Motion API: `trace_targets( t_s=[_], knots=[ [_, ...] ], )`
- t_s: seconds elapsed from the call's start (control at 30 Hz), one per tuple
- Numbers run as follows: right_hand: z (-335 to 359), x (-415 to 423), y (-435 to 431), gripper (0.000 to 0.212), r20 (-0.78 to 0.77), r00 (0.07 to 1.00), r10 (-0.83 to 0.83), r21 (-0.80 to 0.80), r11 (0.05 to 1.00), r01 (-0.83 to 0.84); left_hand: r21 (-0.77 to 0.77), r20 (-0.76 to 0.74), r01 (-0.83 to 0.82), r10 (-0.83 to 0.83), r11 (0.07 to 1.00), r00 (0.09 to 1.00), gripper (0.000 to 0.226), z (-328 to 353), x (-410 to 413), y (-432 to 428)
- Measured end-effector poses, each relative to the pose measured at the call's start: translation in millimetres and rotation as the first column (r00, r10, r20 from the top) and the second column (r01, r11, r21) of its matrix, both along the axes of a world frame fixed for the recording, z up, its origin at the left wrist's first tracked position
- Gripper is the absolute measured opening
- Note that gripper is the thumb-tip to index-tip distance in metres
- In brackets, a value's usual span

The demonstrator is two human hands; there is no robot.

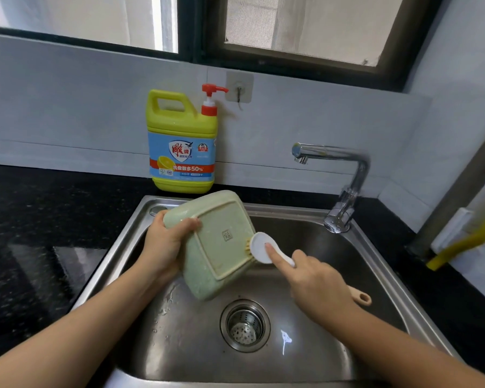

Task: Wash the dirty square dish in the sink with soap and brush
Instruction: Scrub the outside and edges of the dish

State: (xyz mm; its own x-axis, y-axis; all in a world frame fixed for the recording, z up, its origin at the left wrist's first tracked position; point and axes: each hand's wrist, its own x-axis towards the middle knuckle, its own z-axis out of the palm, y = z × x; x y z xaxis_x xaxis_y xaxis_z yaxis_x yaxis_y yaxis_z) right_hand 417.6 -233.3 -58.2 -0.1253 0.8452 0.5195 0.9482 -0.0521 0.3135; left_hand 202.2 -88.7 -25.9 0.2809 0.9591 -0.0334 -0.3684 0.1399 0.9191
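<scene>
Scrubbing step in hand; the underside of the dish is being worked.

- Black countertop point(39, 219) runs along the left of the sink point(185, 331). A few water droplets lie on the basin floor.
- Left hand point(165, 242) grips the upper left corner of the pale green square dish point(219, 242). The thumb is curled over onto the underside. The other fingers are behind the dish and hidden.
- Yellow dish soap pump bottle point(182, 147) stands upright on the counter against the wall, behind the sink and just above the dish in view. Neither hand touches it.
- The dish is held off the basin floor, tilted, inside the sink. Its foot ring and maker's stamp face the camera.
- White-headed brush point(259, 247): bristles touch the right side of the foot ring.
- Right hand point(317, 287) clamps the brush handle. The index finger is laid straight along the back of the head and the remaining fingers are curled round the handle. The looped handle end pokes out beyond the hand.
- Drain strainer point(245, 326) sits below, near the dish's low corner.
- Chrome faucet point(345, 186) is at the right rear with its spout turned left. No stream is visible.

Judgement: the task looks mid-way, with soap likely already on. The next move calls for brush strokes across the rest of the base while the left-hand grip is kept firm, since a wet dish may slip. A rinse would need the faucet opened.
</scene>
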Motion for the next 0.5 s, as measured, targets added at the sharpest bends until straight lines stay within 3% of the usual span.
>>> trace_targets(
  t_s=[0.07,0.23,0.33,0.4,0.5],
  knots=[
    [5.9,-11.4,9.3,0.061,-0.068,0.997,-0.048,0.004,0.999,0.048,0.011,-0.032,0.019,-0.019,1.000,0.999,0.051,-1.2,0.4,-1.0],
    [24.6,-39.2,36.4,0.073,-0.197,0.972,-0.132,0.026,0.990,0.139,-0.018,-0.037,0.047,-0.048,0.999,0.998,0.043,-5.7,2.3,-4.4],
    [14.0,-54.3,29.7,0.059,-0.156,0.988,0.018,0.067,0.998,-0.007,-0.030,0.000,0.020,-0.020,0.999,1.000,0.029,-3.9,0.9,-1.7],
    [3.4,-62.8,14.2,0.062,-0.114,0.986,0.125,0.023,0.992,-0.123,-0.029,0.004,-0.011,0.011,1.000,1.000,0.029,-2.6,-0.9,-0.3],
    [3.1,-49.8,11.2,0.061,-0.060,0.994,0.093,0.007,0.996,-0.093,-0.030,0.015,-0.042,0.043,0.999,0.999,0.032,-1.7,-0.9,-0.1]
  ],
)
